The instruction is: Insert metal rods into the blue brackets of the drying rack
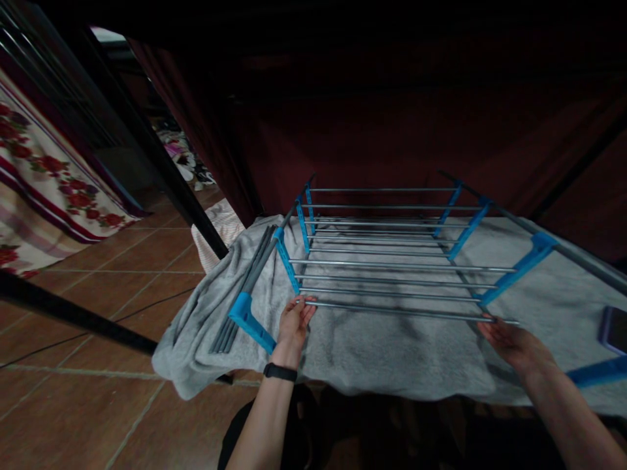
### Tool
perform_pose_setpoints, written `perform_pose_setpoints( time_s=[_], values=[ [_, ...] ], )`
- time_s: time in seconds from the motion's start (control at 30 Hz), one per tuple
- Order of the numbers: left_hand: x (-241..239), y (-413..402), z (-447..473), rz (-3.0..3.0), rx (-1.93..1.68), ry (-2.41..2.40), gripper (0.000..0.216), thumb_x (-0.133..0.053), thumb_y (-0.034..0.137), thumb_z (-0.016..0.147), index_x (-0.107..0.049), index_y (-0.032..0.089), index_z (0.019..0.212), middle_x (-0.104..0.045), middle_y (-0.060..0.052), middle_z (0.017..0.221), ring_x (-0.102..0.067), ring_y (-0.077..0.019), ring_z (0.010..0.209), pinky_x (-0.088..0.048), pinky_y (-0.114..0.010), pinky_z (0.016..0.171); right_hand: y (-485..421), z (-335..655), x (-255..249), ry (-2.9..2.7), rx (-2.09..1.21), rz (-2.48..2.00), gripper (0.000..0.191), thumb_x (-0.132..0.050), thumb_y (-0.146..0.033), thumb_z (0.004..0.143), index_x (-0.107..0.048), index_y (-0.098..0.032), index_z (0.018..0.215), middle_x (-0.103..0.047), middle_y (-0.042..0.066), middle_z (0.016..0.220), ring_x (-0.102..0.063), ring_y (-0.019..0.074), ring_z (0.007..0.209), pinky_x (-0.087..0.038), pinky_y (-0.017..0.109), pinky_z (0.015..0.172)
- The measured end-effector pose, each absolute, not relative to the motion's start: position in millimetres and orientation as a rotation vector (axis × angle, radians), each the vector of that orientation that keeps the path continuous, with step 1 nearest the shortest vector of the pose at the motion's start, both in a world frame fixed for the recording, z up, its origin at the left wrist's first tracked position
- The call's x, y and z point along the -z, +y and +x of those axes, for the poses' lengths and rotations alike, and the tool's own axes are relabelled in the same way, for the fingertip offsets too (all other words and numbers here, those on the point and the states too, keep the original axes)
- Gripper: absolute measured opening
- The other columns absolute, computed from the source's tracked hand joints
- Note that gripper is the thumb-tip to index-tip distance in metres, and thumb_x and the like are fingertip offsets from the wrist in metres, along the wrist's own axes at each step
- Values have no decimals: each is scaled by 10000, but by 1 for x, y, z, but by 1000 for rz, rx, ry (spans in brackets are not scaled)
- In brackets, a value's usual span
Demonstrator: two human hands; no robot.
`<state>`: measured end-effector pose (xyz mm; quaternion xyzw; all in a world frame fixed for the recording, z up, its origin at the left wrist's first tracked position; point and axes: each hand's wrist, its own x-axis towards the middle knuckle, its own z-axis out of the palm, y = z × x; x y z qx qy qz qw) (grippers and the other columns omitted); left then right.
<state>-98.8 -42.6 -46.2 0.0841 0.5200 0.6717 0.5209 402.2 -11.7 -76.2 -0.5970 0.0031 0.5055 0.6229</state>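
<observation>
A thin metal rod (392,309) lies crosswise between my hands, above the grey blanket. My left hand (296,318) pinches its left end, just inside a blue plastic bracket (255,326). Near the rod's other end, my right hand (504,336) is closed on it, and a short tip sticks out past the fingers. Beyond the rod stands a partly assembled rack with blue brackets (467,230), dark side tubes (519,225) and several metal crossbars (401,266). Another blue bracket (600,372) reaches in from the right, beside my right forearm.
Several loose grey tubes (245,287) lie on the blanket (196,339) left of the rack. A phone (614,328) rests at the right edge. Black posts (196,222) and a dark red curtain (392,143) frame the surface. A cable (137,314) crosses the tiled floor.
</observation>
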Motion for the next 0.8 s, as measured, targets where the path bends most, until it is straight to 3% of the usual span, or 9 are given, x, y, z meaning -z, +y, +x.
perform_pose_setpoints(
  time_s=[0.1,0.37,0.63,0.8],
  values=[
    [47,-42,-95,118,-1592,1188,158,-598,55,957,-636,156,841,-743,-61,788,-738,-126,698,-630,-264,747,-12,403,76,31,-1157,-1375,274,-491,47,811,-637,-184,833,-693,20,914,-698,102,761,-620,247,838],
    [44,-41,-90,16,-1601,1120,119,-648,70,949,-668,150,862,-757,-66,819,-741,-119,687,-623,-229,720,-15,402,74,57,-1153,-1419,230,-498,-17,889,-606,-189,781,-654,36,870,-688,121,667,-604,205,613],
    [43,-41,-86,-15,-1591,1117,145,-621,54,959,-657,147,853,-756,-58,795,-745,-116,695,-623,-218,700,-15,399,68,77,-1145,-1467,193,-564,-33,879,-617,-187,775,-652,22,785,-662,115,584,-581,190,581],
    [43,-40,-85,-12,-1585,1110,132,-632,57,955,-652,145,858,-759,-59,808,-748,-116,699,-624,-217,704,-14,401,73,77,-1163,-1412,228,-508,-2,894,-620,-172,791,-659,22,845,-686,107,654,-596,207,637]
  ],
)
